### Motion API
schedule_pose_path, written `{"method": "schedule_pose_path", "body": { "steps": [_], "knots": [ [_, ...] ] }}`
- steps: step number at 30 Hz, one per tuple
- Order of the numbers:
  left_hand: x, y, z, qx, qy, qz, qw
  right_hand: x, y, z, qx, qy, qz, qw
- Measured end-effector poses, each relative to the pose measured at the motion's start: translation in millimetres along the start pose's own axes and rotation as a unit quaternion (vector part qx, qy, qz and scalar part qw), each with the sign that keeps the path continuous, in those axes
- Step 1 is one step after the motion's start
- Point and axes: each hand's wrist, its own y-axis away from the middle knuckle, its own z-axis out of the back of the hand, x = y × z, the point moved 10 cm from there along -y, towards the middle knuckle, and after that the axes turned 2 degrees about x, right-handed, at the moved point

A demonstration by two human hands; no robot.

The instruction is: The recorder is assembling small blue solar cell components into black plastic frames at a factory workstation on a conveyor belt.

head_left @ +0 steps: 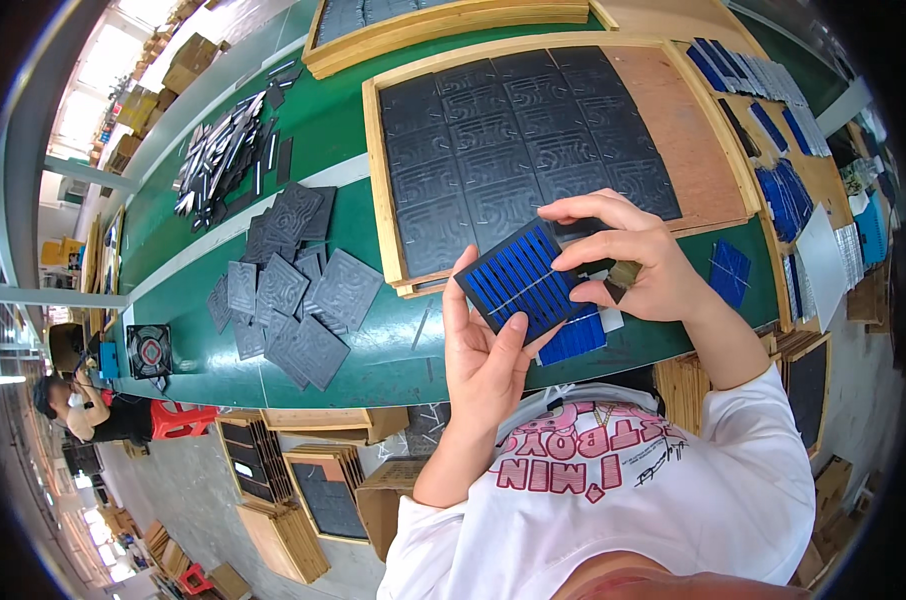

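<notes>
Above the near edge of the green table I hold a small square solar panel, with blue strips in a black border. My left hand grips its left and lower edge, thumb on the front. At the panel's right edge, my right hand is closed, with fingers and thumb against the blue face. Blue solar cells lie on a white piece below my hands. Behind the panel, a wooden-framed tray holds rows of black square plates; bare board shows on its right side.
Loose black square plates are piled to the left, beyond them a heap of thin strips. More blue cells lie at the right, near a rack of cells. A small fan stands far left, near another person.
</notes>
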Motion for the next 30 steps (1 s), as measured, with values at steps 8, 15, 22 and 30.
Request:
{"method": "schedule_pose_path", "body": {
  "steps": [8, 15, 22, 30],
  "knots": [
    [-0.5, -0.7, 0.5, -0.003, 0.004, 0.002, 1.000, -1.6, -0.4, -0.5, 0.003, 0.001, -0.004, 1.000],
    [0.9, -0.6, 3.3, -0.008, 0.031, 0.018, 0.999, -9.7, 0.8, -3.8, 0.015, -0.040, -0.030, 0.999],
    [7.7, -2.7, 3.2, -0.014, 0.017, 0.011, 1.000, -23.7, 3.6, -11.6, -0.015, -0.118, -0.137, 0.983],
    [14.4, 0.7, -5.7, 0.016, -0.089, -0.029, 0.996, -31.2, 2.1, -25.0, -0.007, -0.166, -0.186, 0.968]
  ]
}}
